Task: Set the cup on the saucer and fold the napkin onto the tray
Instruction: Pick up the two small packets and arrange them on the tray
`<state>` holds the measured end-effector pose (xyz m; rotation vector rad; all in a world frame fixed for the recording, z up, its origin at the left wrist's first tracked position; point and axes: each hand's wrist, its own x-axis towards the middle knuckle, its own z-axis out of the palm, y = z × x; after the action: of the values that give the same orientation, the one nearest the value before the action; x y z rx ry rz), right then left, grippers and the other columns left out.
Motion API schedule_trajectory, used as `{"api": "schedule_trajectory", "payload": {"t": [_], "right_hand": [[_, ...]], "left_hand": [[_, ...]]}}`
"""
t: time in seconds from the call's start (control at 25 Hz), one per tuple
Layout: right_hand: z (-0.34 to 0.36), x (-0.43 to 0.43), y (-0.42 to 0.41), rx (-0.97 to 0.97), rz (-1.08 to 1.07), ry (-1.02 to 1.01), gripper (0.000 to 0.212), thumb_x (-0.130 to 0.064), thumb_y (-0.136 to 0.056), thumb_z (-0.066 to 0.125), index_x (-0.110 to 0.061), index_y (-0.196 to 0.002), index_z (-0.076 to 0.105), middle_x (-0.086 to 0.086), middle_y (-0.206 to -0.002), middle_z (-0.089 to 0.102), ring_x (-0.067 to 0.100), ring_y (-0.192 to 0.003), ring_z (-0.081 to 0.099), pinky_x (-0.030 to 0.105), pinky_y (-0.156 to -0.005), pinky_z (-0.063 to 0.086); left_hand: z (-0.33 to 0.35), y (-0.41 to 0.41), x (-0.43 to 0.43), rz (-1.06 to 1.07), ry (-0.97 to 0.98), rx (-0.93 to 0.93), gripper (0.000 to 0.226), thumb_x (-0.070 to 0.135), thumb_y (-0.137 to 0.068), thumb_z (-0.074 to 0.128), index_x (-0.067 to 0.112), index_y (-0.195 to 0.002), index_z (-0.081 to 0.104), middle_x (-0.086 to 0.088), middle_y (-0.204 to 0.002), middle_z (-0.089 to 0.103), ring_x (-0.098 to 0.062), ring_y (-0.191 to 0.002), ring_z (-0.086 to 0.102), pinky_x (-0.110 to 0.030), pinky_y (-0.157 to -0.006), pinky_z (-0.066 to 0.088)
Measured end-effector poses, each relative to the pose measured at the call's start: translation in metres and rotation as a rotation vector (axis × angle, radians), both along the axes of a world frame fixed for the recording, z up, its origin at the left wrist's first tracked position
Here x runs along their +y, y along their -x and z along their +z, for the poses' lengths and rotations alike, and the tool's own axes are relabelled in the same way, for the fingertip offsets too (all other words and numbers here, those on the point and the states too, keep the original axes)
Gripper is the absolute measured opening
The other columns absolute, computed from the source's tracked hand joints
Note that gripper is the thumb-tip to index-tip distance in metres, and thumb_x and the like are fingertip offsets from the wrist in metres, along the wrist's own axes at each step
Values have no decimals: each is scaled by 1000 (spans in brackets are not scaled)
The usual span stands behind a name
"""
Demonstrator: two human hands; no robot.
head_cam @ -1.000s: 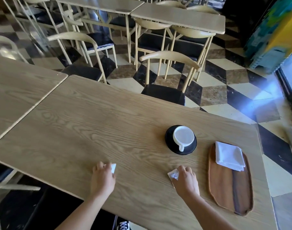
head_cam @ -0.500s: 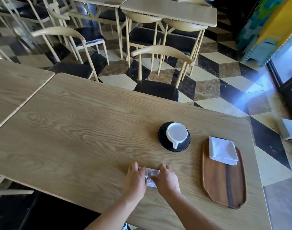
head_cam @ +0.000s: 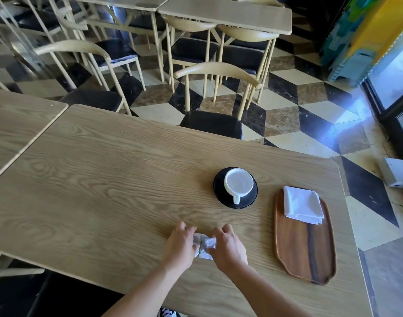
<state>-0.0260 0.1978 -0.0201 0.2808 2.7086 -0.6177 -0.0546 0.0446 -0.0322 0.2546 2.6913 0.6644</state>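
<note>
A white cup stands on a black saucer, handle toward me. To its right a folded white napkin lies on the far end of a wooden tray. Near the table's front edge my left hand and my right hand sit close together, each pinching one end of a small crumpled white wrapper on the table. Most of the wrapper is hidden under my fingers.
The wooden table butts against a second table on the left. A black-seated chair stands at the far edge. More chairs and tables fill the checkered floor behind. A white box lies on the floor at right.
My hands were apart a second ago, each holding a bit of white paper. They came together in front of me and now hold the crumpled piece between them.
</note>
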Motion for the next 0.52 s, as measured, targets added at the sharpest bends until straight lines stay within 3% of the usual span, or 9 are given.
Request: {"api": "schedule_trajectory", "payload": {"t": [0.12,0.24,0.52], "right_hand": [[1,1,2,2,-19,18,36,-40,-83,72,-23,-108,54,-1,-111,44,23,-100,53,31,-64,39],[2,3,2,-2,-32,57,31,-34,-82,71,-25,-105,52,-2,-108,55,23,-97,57,30,-65,40],[10,22,2,-8,-279,279,25,-17,-81,64,-22,-105,62,-3,-83,66,21,-78,64,34,-66,54]], "left_hand": [[2,2,1,-1,10,-5,28,23,-87,65,17,-114,60,-2,-114,51,-20,-105,57,-29,-89,47],[5,3,1,30,7,4,19,23,-85,66,19,-101,59,1,-106,51,-18,-100,55,-27,-84,46],[14,9,9,129,-88,-19,13,16,-81,63,23,-81,53,7,-84,64,-16,-79,58,-28,-67,41]]}}
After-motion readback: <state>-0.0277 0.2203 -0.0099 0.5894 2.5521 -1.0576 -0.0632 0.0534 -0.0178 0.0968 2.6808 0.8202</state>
